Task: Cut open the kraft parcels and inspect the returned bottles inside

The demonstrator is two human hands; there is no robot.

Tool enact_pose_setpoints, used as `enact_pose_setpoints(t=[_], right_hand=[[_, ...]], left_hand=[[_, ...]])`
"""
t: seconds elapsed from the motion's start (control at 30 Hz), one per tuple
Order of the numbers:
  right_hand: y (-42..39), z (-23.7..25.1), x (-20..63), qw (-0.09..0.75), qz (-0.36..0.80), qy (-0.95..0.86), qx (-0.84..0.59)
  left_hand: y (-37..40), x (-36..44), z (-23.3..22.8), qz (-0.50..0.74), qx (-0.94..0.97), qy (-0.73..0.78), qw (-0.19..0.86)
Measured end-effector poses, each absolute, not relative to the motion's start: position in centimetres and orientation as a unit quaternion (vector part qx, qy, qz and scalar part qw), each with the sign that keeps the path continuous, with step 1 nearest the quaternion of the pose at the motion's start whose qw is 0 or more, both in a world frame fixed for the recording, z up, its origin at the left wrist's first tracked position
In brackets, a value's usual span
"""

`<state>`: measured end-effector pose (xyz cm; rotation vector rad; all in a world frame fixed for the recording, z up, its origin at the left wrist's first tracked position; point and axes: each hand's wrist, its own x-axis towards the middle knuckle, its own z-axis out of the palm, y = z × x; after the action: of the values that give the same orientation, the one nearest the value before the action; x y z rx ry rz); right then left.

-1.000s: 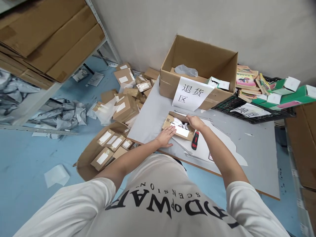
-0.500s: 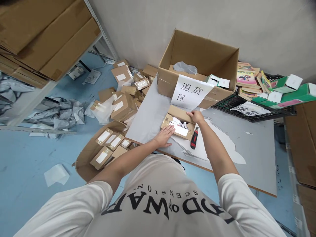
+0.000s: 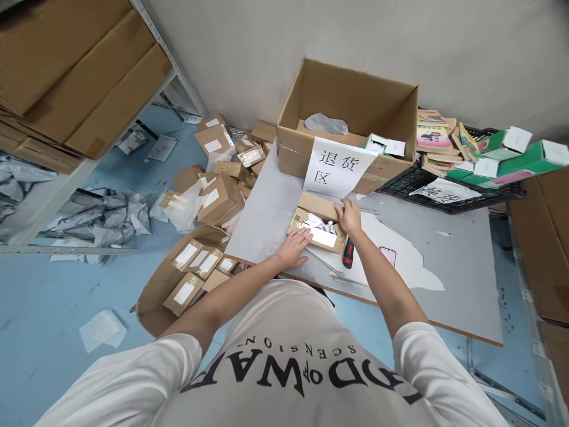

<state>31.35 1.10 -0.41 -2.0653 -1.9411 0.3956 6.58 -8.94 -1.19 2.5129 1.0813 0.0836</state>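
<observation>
A small cardboard box (image 3: pixel 326 204) lies on the table with its long far flap raised and crumpled white paper (image 3: pixel 316 223) showing inside. My left hand (image 3: pixel 294 247) rests on its near left corner, fingers stretched out and spread. At the far right end, my right hand (image 3: pixel 349 216) has its fingers bent round the edge by the flap. Just below the right wrist lies a red and black utility knife (image 3: pixel 348 256), partly covered by the forearm, on white paper sheets (image 3: pixel 409 261). What else the box contains, under the paper, is hidden.
Behind stands a large open carton (image 3: pixel 293 148) with a paper sign (image 3: pixel 333 169). To its right, a black crate (image 3: pixel 395 191) carries books and green boxes. A phone (image 3: pixel 388 256) lies right of my forearm. Taped parcels fill a carton (image 3: pixel 153 296) at left.
My right hand has shifted slightly along the box's right end, its fingers now further over the edge. The view has tilted a little, and the phone has come into sight beside my forearm.
</observation>
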Motion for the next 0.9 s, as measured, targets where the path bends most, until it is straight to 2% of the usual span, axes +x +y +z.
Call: enact_pose_setpoints(t=[0.33, 0.53, 0.73, 0.9], right_hand=[[-5.1, 1.8, 30.9, 0.163, 0.0, -0.716, -0.679], [-8.4, 1.8, 30.7, 0.077, 0.069, -0.841, -0.531], [-8.6, 1.3, 30.4, 0.012, 0.124, -0.823, -0.554], [-8.3, 1.1, 29.8, 0.012, 0.151, -0.803, -0.576]], left_hand=[[-5.7, 5.1, 0.1, 0.057, 0.904, 0.37, 0.208], [-1.9, 2.5, 1.3, 0.033, 0.911, 0.351, 0.215], [1.1, 2.0, 1.0, -0.058, 0.906, 0.339, 0.246], [1.9, 2.2, 0.5, -0.072, 0.906, 0.337, 0.247]])
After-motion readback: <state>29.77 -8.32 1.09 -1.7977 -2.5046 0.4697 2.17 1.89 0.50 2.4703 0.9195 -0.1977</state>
